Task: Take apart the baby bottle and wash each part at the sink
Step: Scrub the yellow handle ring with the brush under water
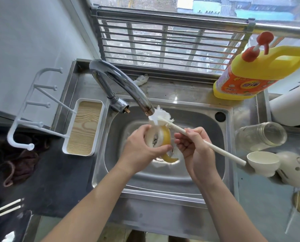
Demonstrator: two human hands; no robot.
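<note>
Two grips working over the sink: left grip is clamping the yellow collar ring, right grip is pinching the brush handle. Brush head is sitting just beyond the ring under the tap, long axis slanting back toward the right grip

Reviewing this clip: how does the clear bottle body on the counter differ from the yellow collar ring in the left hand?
The clear bottle body is see-through; the collar ring is opaque yellow and white. The bottle body lies on its side on the counter right of the sink, untouched; the collar ring is held over the basin by the left hand, while the right hand holds a brush beside it. Both are separated bottle parts.
</note>
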